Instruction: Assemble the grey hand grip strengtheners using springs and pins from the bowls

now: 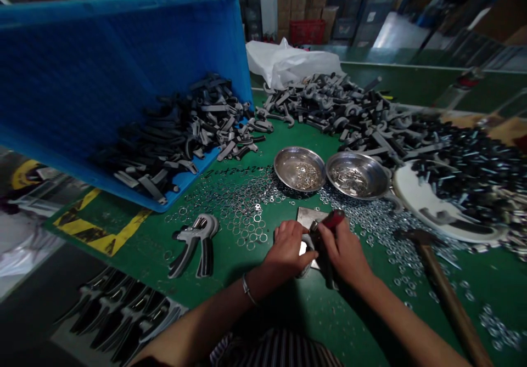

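Note:
My left hand (290, 246) is closed around a grey and black hand-grip part (306, 254) over a small metal plate (307, 218). My right hand (343, 252) is closed on a red-handled tool (333, 219) just beside it; the tool's metal end points toward the left fingers, and its exact kind is unclear. A dark handle (330, 276) extends below the right hand. On the left lies an assembled spring hand grip (197, 241). Loose metal rings (251, 227) are scattered between it and my left hand.
A tipped blue crate (123, 43) holds grey and black handles. Two steel bowls (284, 158) contain small metal parts. Hex nuts (403, 257) and a wooden-handled hammer (442, 284) lie at right, near a white tray (415, 202). More handles (325, 103) are heaped behind.

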`<action>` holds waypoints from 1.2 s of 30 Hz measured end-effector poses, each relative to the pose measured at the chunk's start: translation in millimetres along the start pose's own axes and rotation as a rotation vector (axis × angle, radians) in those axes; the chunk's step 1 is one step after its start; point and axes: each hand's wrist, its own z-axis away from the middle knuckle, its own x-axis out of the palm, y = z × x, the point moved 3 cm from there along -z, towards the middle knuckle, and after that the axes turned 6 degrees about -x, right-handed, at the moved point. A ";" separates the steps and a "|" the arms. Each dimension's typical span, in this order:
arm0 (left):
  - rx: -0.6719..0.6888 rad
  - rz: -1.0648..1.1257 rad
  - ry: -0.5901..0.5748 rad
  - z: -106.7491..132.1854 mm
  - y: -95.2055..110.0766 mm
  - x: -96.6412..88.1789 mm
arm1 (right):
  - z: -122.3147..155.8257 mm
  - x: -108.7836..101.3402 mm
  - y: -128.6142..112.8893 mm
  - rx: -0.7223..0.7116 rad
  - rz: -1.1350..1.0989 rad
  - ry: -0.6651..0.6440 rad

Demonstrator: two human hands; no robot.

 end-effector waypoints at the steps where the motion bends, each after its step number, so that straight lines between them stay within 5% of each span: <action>1: -0.004 -0.001 -0.016 -0.5 0.4 -0.6 | -7.4 -0.3 -1.2 0.062 -0.139 -0.038; 4: -0.015 0.004 -0.055 -2.4 1.3 -3.4 | -24.2 -5.6 -4.8 0.179 -0.445 -0.161; 9: -0.006 0.037 -0.071 -2.8 1.7 -4.1 | -20.4 -44.8 15.3 0.185 -0.522 -0.047; 15: -0.015 0.008 -0.109 -4.0 6.3 -10.6 | -7.9 -94.6 78.7 0.290 0.358 -0.188; 18: 0.049 -0.016 -0.179 -13.6 12.0 -31.0 | -14.8 -105.7 75.0 0.258 0.412 -0.212; 22: 0.099 -0.025 -0.176 -26.6 17.4 -54.4 | -12.3 -96.0 32.1 0.285 -0.160 -0.224; 25: 0.114 -0.064 -0.188 -24.4 16.9 -41.6 | -0.9 -73.7 9.6 0.222 -0.326 -0.043; 30: 0.022 -0.039 -0.094 -11.4 10.0 -9.6 | 18.9 -27.0 18.2 0.145 -0.361 0.090; 36: 0.008 -0.022 -0.105 -10.9 11.8 -12.6 | 19.4 -24.9 17.5 0.047 -0.137 0.121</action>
